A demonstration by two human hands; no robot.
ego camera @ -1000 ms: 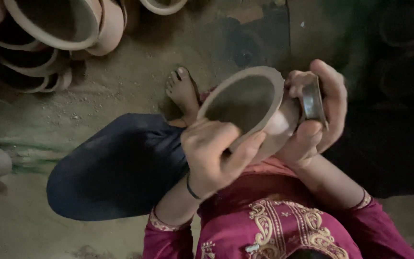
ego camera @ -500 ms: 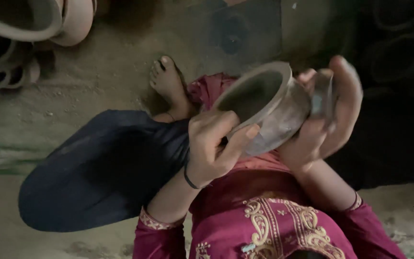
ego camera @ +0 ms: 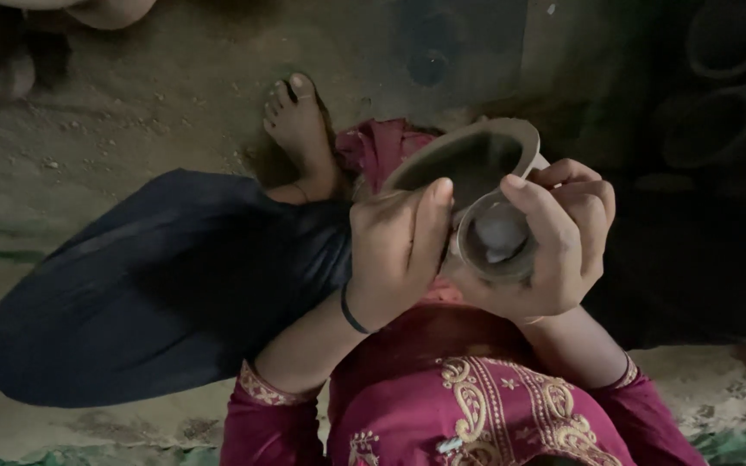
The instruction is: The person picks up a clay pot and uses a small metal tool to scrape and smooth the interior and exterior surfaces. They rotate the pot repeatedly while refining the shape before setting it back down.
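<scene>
I hold a grey unfired clay pot (ego camera: 468, 160) over my lap, its wide mouth tilted away from me. My left hand (ego camera: 395, 250) grips the pot's near side, thumb stretched up along the rim. My right hand (ego camera: 554, 246) wraps around a small round cup-like tool (ego camera: 496, 237) and presses it against the pot's right side. The lower body of the pot is hidden behind both hands.
My bare foot (ego camera: 300, 129) rests on the dirt floor beyond my dark-trousered knee (ego camera: 166, 285). Clay pots (ego camera: 2, 69) lie at the far left corner, and dim pots (ego camera: 718, 103) stack in shadow at the right.
The pot has tipped further so its mouth faces away. My right hand has come round to the front with the small tool. The view has dropped lower, pushing the floor pots to the edge.
</scene>
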